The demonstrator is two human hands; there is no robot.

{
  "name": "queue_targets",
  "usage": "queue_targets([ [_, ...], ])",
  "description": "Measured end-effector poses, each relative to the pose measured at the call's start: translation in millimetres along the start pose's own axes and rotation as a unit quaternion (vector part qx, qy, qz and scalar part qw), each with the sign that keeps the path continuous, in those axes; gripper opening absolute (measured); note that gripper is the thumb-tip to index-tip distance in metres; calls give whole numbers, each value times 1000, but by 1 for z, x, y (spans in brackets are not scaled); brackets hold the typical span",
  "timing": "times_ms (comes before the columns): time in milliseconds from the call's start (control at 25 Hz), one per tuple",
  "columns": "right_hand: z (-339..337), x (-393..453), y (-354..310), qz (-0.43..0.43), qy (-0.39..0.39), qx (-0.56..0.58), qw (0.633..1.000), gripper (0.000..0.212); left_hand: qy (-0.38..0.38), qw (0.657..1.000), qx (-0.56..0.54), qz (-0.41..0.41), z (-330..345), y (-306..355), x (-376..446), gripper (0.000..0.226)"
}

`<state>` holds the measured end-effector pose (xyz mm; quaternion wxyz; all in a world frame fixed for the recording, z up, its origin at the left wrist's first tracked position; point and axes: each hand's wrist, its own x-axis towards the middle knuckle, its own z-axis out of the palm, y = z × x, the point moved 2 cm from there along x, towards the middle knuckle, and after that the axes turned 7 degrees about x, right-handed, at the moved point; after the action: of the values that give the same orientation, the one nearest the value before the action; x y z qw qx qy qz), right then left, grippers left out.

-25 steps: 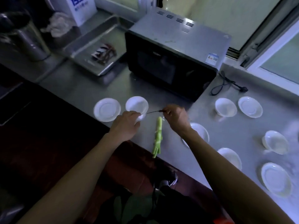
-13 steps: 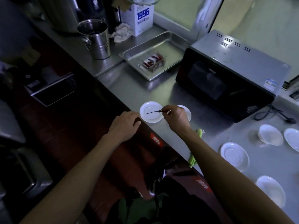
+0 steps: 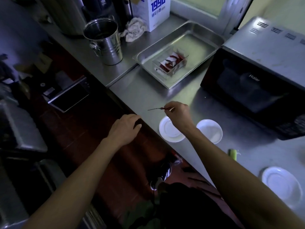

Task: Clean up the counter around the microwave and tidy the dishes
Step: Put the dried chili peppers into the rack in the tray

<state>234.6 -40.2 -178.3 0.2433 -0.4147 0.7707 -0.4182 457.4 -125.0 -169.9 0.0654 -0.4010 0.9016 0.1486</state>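
My right hand [image 3: 179, 114] pinches a thin dried red chili [image 3: 156, 109] above the steel counter [image 3: 142, 93], its tip pointing left. Just below that hand sit two white saucers [image 3: 168, 132] [image 3: 210, 130]. My left hand [image 3: 126, 128] hangs past the counter's front edge with loosely curled fingers and holds nothing. The black microwave [image 3: 257, 80] stands at the right. A steel tray [image 3: 196, 42] behind holds a clear box of red chilies [image 3: 170, 63]. A green vegetable stalk [image 3: 232, 153] shows beside my right forearm, and another white saucer [image 3: 280, 183] lies at the lower right.
A steel bucket [image 3: 105, 42] stands at the back left, with a crumpled rag [image 3: 134, 28] and a white carton marked 1996 [image 3: 153, 12] behind it. Left of the counter are dark floor, a flat black device [image 3: 69, 95] and my shoe [image 3: 162, 174].
My view has swung left, so the saucers and microwave shifted right. My right hand carried the chili away from over the saucers toward the tray. My left hand has drawn off the counter edge.
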Motion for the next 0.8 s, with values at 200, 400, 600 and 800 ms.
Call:
queue_targets([
  [200,-1,64,-8,14,16,4,1000,15,-14,1000,20,8,-30,-10,60,47],
  [400,-26,103,-8,13,44,17,999,14,-16,999,31,33,-46,0,114,49],
  [600,-48,125,9,40,92,12,995,18,-19,997,24,76,-51,23,165,48],
  [800,-49,143,27,56,116,-9,992,15,-22,990,10,141,-48,31,214,45],
])
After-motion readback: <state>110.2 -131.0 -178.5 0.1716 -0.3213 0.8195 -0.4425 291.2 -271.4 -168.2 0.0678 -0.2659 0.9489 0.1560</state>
